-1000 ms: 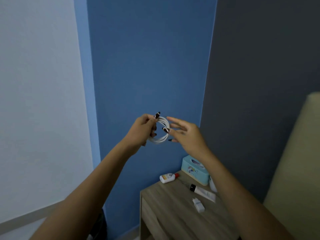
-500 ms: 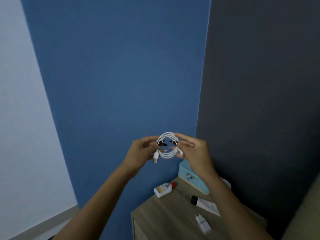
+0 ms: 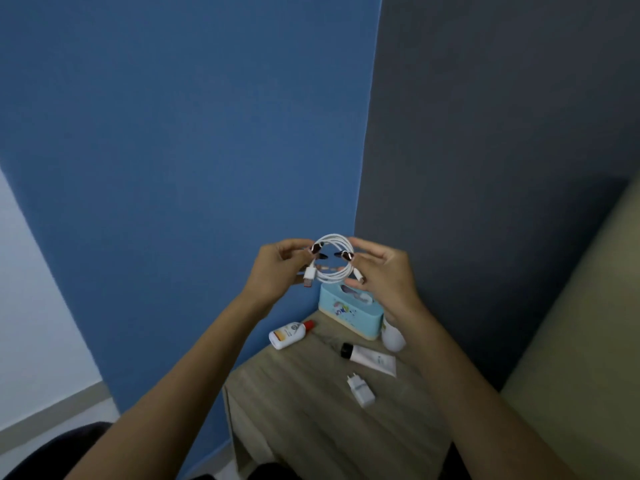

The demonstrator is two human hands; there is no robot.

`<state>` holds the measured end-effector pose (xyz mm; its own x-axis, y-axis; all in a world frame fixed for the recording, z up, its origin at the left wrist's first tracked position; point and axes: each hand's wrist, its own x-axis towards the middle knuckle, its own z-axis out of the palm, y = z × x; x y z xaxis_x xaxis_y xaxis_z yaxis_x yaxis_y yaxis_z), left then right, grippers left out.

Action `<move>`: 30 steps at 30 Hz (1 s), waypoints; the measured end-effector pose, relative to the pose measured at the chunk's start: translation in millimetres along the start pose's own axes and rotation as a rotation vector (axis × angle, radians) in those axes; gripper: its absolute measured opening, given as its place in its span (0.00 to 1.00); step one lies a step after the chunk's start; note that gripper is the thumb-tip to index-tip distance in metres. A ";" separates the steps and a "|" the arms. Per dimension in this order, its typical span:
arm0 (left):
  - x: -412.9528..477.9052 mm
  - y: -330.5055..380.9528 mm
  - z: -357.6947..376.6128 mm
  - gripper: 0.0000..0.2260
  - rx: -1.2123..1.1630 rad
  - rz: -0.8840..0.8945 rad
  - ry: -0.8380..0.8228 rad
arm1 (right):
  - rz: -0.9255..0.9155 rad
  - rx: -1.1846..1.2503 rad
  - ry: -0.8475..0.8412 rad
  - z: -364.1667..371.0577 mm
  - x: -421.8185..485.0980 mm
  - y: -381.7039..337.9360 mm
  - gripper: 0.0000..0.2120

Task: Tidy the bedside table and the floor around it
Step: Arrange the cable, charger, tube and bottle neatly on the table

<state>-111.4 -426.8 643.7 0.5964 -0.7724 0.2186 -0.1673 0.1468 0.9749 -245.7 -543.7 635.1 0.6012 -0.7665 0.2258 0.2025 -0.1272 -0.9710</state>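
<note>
A coiled white charging cable (image 3: 333, 239) is held up in the air above the wooden bedside table (image 3: 311, 420). My left hand (image 3: 277, 268) pinches the coil's left side, with the USB plug hanging below the fingers. My right hand (image 3: 384, 271) grips the coil's right side, the small plug sticking out near its thumb. On the table lie a white charger plug (image 3: 361, 390), a white tube with a black cap (image 3: 369, 358) and a small white bottle with a red cap (image 3: 290, 335).
A light blue tissue box (image 3: 349, 311) stands at the table's back corner, with a white bottle (image 3: 393, 338) partly behind my right wrist. Blue and dark grey walls meet behind it. A beige headboard (image 3: 581, 341) rises on the right. Floor shows at lower left.
The view swung left and tilted down. Both hands now hold the coil between them; a second ago the right hand's fingers were spread beside it. The cable's two plugs now hang free.
</note>
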 end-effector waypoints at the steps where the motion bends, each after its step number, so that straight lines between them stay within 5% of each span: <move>1: 3.4 -4.9 5.8 0.09 -0.011 -0.003 0.011 | 0.005 0.013 0.036 -7.7 -0.5 2.2 0.12; 8: 36.6 -82.0 58.6 0.09 0.363 -0.104 0.125 | -0.012 0.097 0.404 -81.5 4.1 21.5 0.15; 13: 30.8 -180.2 109.6 0.20 0.818 -0.371 -0.071 | 0.033 0.133 0.625 -127.1 2.4 68.7 0.18; 19: 7.1 -263.9 151.5 0.35 0.921 -0.597 -0.257 | 0.105 0.128 0.779 -164.7 -9.3 117.4 0.17; 22: 2.8 -281.8 161.6 0.35 1.045 -0.598 -0.360 | 0.120 0.113 0.799 -176.4 -12.1 130.5 0.16; 26: -2.4 -279.5 166.8 0.24 0.909 -0.579 -0.248 | 0.135 0.117 0.792 -181.1 -12.5 142.0 0.16; 30: 6.6 -261.6 162.5 0.27 0.841 -0.546 -0.177 | 0.124 0.127 0.789 -177.5 -6.1 141.0 0.17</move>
<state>-191.3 -570.7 383.3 0.6431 -0.6940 -0.3236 -0.4450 -0.6826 0.5796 -358.0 -668.7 482.8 -0.0881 -0.9948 -0.0511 0.2845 0.0241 -0.9584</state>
